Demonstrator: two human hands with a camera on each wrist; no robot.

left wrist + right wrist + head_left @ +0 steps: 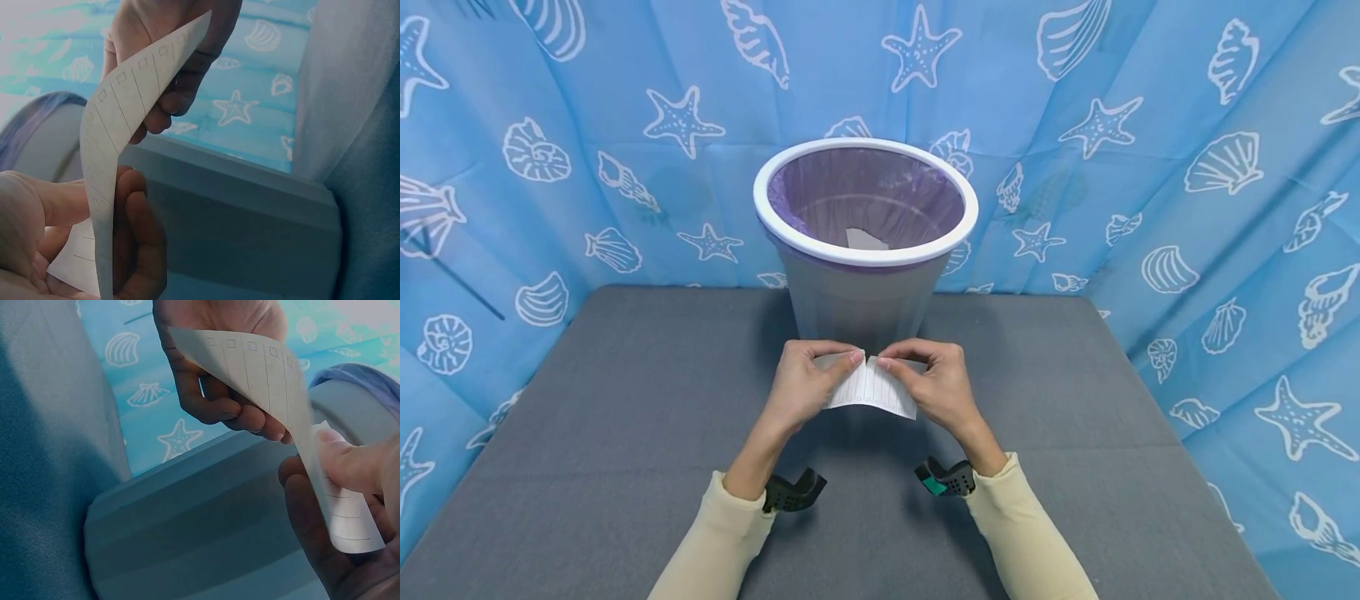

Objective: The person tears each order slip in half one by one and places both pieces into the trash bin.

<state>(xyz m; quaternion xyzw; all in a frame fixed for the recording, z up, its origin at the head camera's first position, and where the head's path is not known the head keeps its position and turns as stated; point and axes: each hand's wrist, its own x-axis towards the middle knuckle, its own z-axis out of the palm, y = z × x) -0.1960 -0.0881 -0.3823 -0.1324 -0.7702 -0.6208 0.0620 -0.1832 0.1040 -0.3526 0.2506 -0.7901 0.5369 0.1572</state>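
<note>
A small sheet of lined white paper with little printed boxes along one edge is held up between both hands. My left hand pinches its upper edge between thumb and fingers, and my right hand pinches the same edge close beside. Between the two thumbs that edge shows a short split. In the left wrist view the paper bends in a curve from one hand to the other. Just behind the hands stands a grey bin with a white rim and purple liner. A white paper piece shows inside it.
Grey cloth covers the table under the forearms. A blue curtain with white shells and starfish hangs behind and at both sides. Each wrist wears a black strap mount, the left one and the right one.
</note>
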